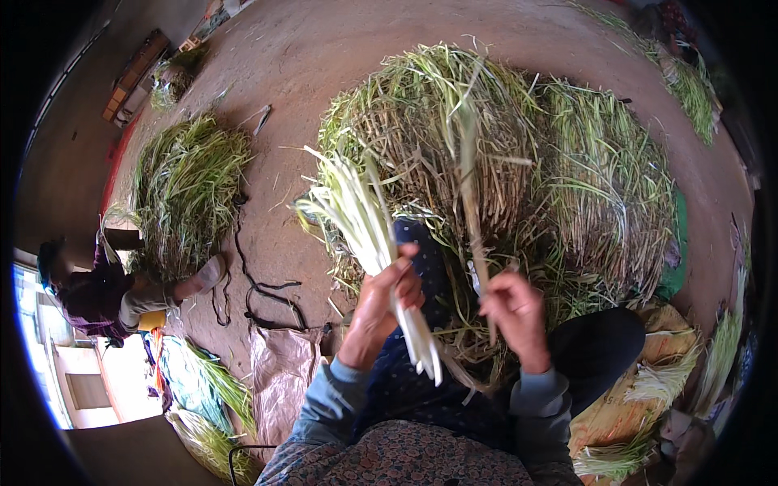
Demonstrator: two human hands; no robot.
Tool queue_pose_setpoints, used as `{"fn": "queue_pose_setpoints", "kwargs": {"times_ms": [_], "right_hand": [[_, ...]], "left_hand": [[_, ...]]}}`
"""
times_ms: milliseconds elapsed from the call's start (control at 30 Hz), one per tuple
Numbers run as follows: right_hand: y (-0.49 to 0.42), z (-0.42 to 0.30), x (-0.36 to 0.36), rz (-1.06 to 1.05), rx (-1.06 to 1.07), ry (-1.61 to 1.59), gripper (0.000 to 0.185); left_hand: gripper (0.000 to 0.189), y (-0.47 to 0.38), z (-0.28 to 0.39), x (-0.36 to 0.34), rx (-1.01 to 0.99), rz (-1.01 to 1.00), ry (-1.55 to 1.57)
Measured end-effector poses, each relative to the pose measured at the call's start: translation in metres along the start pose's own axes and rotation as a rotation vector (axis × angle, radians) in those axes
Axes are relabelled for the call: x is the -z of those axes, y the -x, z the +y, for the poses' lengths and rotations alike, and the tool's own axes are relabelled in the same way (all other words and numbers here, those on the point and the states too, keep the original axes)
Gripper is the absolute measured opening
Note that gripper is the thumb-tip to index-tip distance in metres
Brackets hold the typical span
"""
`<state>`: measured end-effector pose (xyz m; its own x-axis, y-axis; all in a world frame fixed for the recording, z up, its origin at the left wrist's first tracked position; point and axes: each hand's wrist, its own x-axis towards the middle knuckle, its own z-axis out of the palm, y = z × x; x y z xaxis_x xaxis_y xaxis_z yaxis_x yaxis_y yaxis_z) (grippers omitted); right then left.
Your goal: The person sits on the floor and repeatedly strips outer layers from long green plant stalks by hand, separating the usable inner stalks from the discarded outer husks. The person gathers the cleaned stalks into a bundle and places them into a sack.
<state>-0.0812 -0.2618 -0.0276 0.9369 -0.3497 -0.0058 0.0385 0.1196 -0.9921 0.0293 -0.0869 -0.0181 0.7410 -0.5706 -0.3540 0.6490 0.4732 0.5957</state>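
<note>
My left hand (pixel 389 291) is closed around a bundle of peeled, pale stalks (pixel 358 212). Their yellow-green leaf ends point up and away from me, and the white ends stick out below my fist. A single brownish, unpeeled stalk (pixel 471 200) stands nearly upright in the fingers of my right hand (pixel 516 313); both are blurred by motion. Just beyond my hands rises a large heap of unpeeled leafy stalks (pixel 425 127), brown at the stem ends and green on top. Loose dry husks (pixel 480 358) lie below my right hand.
Another stalk heap (pixel 608 176) adjoins on the right, and one (pixel 188 188) stands at left beside a seated person (pixel 103 291). Black rope (pixel 261 291) and a pinkish woven sack (pixel 282 376) lie on the floor. Pale stalks (pixel 662 376) rest on a yellowish sack (pixel 614 419) at right.
</note>
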Motion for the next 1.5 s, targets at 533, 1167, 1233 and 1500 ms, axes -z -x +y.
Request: {"fn": "queue_pose_setpoints", "kwargs": {"times_ms": [533,1167,1233,1500], "right_hand": [[-0.047,0.007,-0.04,-0.011,0.021,0.056,0.015],[0.0,0.011,-0.039,-0.061,-0.164,-0.157,0.015],[0.043,0.013,-0.001,-0.261,-0.236,0.002,0.008],[0.005,-0.031,0.007,-0.017,0.24,0.732,0.01]], "left_hand": [[0.012,-0.012,-0.021,-0.01,-0.012,0.11,-0.345],[0.012,-0.023,-0.011,0.01,-0.064,0.188,-0.097],[0.013,-0.026,-0.005,0.017,-0.052,0.21,-0.077],[0.015,-0.021,-0.007,0.002,-0.109,0.172,-0.158]]}}
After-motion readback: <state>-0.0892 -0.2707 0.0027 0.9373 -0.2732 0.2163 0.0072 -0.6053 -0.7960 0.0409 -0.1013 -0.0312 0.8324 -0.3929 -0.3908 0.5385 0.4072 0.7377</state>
